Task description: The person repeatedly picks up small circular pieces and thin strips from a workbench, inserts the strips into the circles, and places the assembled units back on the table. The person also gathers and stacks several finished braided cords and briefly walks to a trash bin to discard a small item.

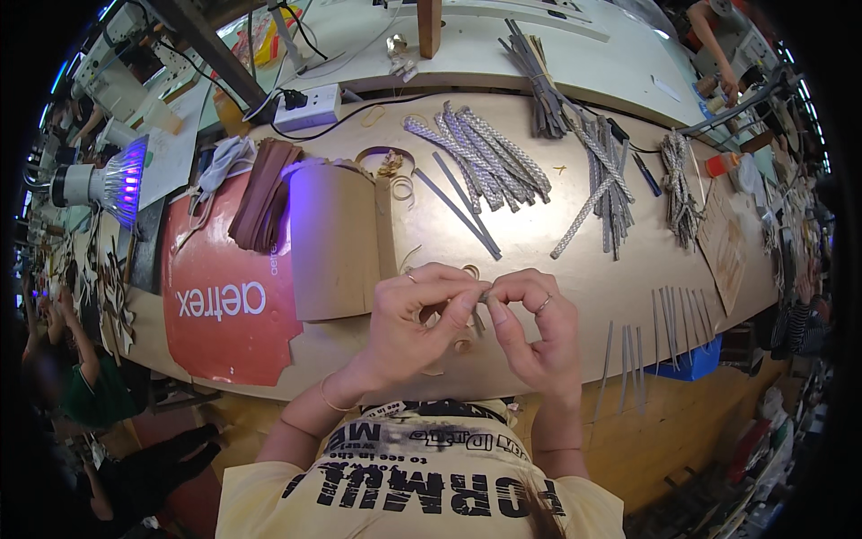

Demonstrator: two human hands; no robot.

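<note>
Your left fingers [460,314] and right fingers [510,289] are pinching a thin, narrow grey strip [485,296], mostly hidden, near frame centre; white lettering [221,301] is showing on the flat red sheet [193,346] at left.

Place: a workshop for handwork
Worktable [628,287]: broad, spread with materials
Materials: braided cords [489,166], grey strips [542,97] and brown strips [264,193], sorted in groups
Power: a socket strip [308,109] with black cables
Light: a lamp [126,185] glowing violet
Company: a person in green [97,391] at left, another person's arm [712,49] at upper right
</note>
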